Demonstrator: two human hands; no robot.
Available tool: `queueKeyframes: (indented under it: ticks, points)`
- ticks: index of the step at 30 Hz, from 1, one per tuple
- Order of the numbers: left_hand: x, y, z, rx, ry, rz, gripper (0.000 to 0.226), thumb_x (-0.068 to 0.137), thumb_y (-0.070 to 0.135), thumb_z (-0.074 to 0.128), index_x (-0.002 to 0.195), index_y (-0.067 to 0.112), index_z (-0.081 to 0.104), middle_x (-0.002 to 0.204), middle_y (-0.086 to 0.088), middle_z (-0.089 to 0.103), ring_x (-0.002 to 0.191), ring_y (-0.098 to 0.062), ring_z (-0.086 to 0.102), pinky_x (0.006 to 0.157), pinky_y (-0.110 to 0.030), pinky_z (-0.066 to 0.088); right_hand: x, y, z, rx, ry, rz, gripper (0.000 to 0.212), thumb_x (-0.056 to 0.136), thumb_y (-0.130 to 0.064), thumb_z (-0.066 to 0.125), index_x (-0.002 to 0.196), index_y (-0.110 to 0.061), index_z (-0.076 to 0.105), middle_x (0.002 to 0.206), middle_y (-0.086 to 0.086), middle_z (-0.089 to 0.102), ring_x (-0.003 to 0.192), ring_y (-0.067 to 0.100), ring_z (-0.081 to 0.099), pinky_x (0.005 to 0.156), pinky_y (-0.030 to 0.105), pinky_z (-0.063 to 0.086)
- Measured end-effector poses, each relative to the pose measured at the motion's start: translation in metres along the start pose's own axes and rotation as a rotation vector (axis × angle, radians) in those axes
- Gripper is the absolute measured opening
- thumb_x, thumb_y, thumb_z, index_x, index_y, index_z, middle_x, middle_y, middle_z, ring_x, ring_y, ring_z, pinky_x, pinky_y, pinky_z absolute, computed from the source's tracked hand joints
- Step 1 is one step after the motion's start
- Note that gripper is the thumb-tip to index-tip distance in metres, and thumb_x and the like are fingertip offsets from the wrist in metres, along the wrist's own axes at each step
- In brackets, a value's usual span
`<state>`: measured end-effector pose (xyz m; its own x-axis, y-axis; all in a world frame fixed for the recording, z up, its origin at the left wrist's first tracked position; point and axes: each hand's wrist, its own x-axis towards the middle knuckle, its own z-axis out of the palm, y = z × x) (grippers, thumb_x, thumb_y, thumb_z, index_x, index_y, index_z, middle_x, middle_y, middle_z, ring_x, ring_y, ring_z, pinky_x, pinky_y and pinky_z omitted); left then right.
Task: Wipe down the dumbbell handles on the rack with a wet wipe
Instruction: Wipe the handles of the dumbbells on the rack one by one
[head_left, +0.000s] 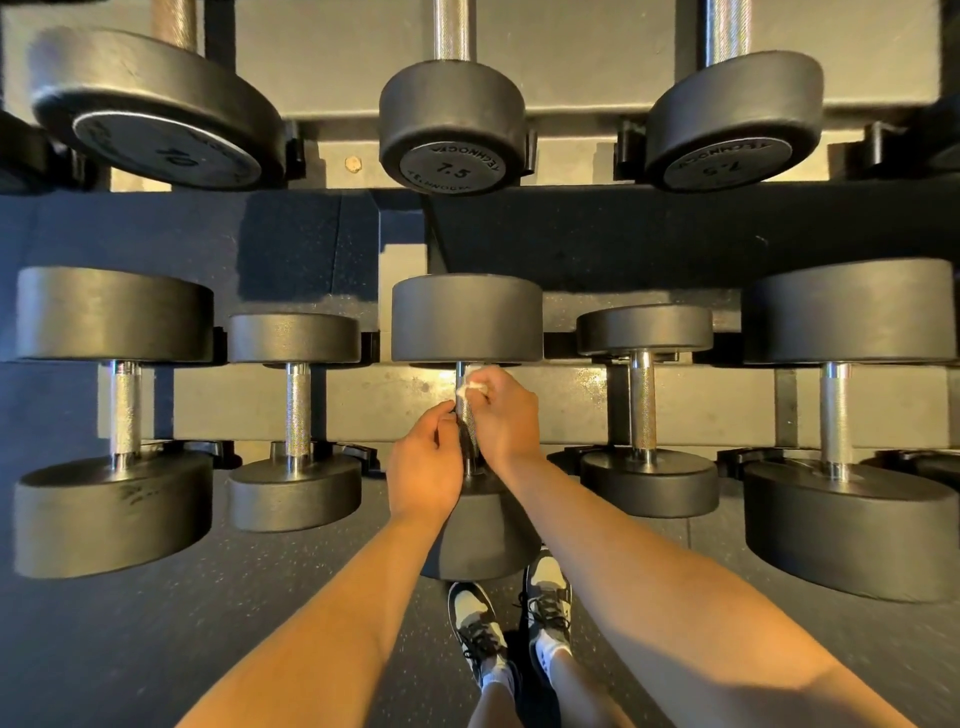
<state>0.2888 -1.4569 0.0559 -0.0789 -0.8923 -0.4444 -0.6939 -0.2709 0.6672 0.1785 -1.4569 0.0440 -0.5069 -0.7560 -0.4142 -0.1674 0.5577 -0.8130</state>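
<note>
Wiping the middle handle (464, 413).
Your right hand (506, 415) pinches the wipe (475, 387) on it; your left hand (423, 467) grips it.

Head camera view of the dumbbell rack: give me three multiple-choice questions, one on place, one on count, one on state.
1. Where is the wet wipe? A on the floor; B on the middle lower dumbbell's handle; C on the upper shelf.
2. How many upper-row end caps read 7.5? A one; B two; C four.
3. What is the left hand doing? A hanging free; B gripping that handle; C touching the floor.
Answers: B, the right hand pinches it against the bar; B, the middle cap and the right cap; B, its fingers curl round it.
</note>
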Motion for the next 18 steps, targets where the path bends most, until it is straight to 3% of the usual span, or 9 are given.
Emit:
queueKeyframes:
  ticks: [2,5,10,13,16,18]
  points:
    - [0.0,0.002,-0.001,-0.006,0.008,0.008,0.031,0.108,0.031,0.038,0.125,0.032,0.065,0.088,0.022,0.062,0.08,0.007,0.059,0.069,-0.01,0.041,-0.003,0.001,0.003,-0.001,-0.014,0.03,0.009,0.1,-0.012,0.056,0.096,-0.018,0.062,0.092,-0.005,0.064,0.08,0.0,0.057,0.062,0.001,0.04]
    - [0.0,-0.002,-0.001,-0.091,0.034,0.003,0.034,0.107,0.032,0.04,0.132,0.027,0.063,0.108,0.013,0.068,0.102,-0.007,0.064,0.087,-0.025,0.047,-0.015,0.017,0.003,-0.095,-0.083,0.036,0.014,0.095,-0.006,0.06,0.084,-0.015,0.058,0.088,0.001,0.062,0.075,0.004,0.055,0.06,0.009,0.04]
    - [-0.003,0.001,-0.001,-0.057,0.011,0.036,0.031,0.107,0.031,0.041,0.124,0.029,0.067,0.105,0.012,0.066,0.097,-0.009,0.063,0.075,-0.02,0.044,-0.026,0.025,-0.003,-0.235,-0.247,0.053,0.008,0.089,-0.001,0.066,0.085,-0.008,0.063,0.09,0.007,0.063,0.083,0.02,0.061,0.069,0.017,0.048]
    - [-0.004,0.003,-0.004,-0.028,-0.008,0.045,0.034,0.108,0.032,0.039,0.127,0.027,0.067,0.11,0.01,0.067,0.097,-0.008,0.061,0.076,-0.021,0.044,-0.03,0.023,-0.004,-0.275,-0.185,0.08,0.008,0.089,-0.006,0.07,0.089,-0.013,0.066,0.09,0.003,0.065,0.082,0.015,0.061,0.072,0.022,0.05]
    - [-0.006,0.001,-0.007,-0.019,-0.063,0.056,0.036,0.108,0.033,0.039,0.133,0.028,0.064,0.122,0.01,0.066,0.107,-0.008,0.06,0.088,-0.026,0.046,-0.037,0.017,-0.004,-0.097,-0.063,0.123,0.007,0.093,-0.014,0.067,0.092,-0.019,0.063,0.089,-0.002,0.063,0.078,0.009,0.058,0.066,0.018,0.047]
    - [-0.007,0.0,-0.01,-0.074,-0.111,0.058,0.034,0.108,0.032,0.041,0.134,0.028,0.063,0.122,0.011,0.065,0.103,-0.002,0.06,0.085,-0.019,0.044,-0.041,0.01,-0.002,-0.009,-0.031,0.083,0.006,0.097,-0.018,0.063,0.095,-0.024,0.061,0.095,-0.001,0.063,0.085,0.011,0.059,0.067,0.015,0.044]
